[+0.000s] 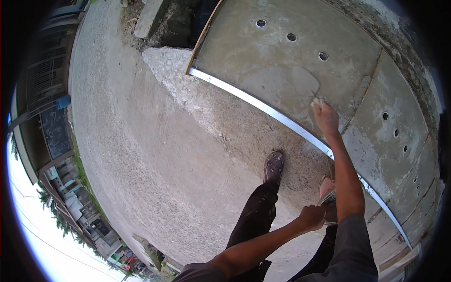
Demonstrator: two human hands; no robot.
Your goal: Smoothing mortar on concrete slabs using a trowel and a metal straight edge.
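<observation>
My right hand (324, 115) reaches out over the grey concrete slab (263, 56), its fingers closed round what looks like a trowel (315, 95). Only a thin shank shows; its blade is hard to tell from the smooth, wet-looking grey patch (282, 84) beside it. Lower down, near my legs, my left hand (312, 217) is closed at the edge of a dark object (331, 209), which my right forearm partly covers. I cannot make out its kind. A reddish, cement-smeared thing (327, 186) shows just beyond it.
A pale metal strip (263, 107) edges the slab. Round holes (291, 37) pierce the concrete, and a joint (361, 91) divides it. My dark, spattered boot (274, 165) stands on the rough road (164, 164). Concrete blocks (152, 19) lie beside a dark gap at the top.
</observation>
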